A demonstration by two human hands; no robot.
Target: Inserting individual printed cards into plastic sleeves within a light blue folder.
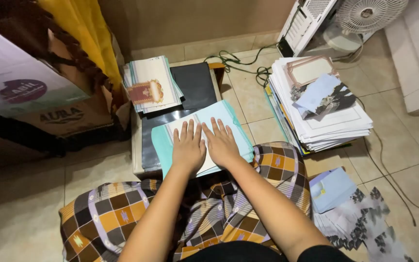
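Observation:
My left hand (188, 144) and my right hand (222, 142) lie flat, palms down and side by side, on a white card (176, 125) that rests on a pile of teal sheets (231, 119). The pile lies on a low dark-topped table (197, 82) in front of my crossed legs, which are wrapped in a checked orange and brown cloth (107, 213). Fingers of both hands are spread and hold nothing. A stack of printed cards (152, 86) with a red and gold emblem sits at the table's far left.
A tall stack of white papers (326, 116) with a framed card and a blue envelope stands on the tiled floor at right. More envelopes and patterned sheets (360, 213) lie by my right knee. Cardboard boxes (30, 82) stand left, a fan (369, 14) and cables behind.

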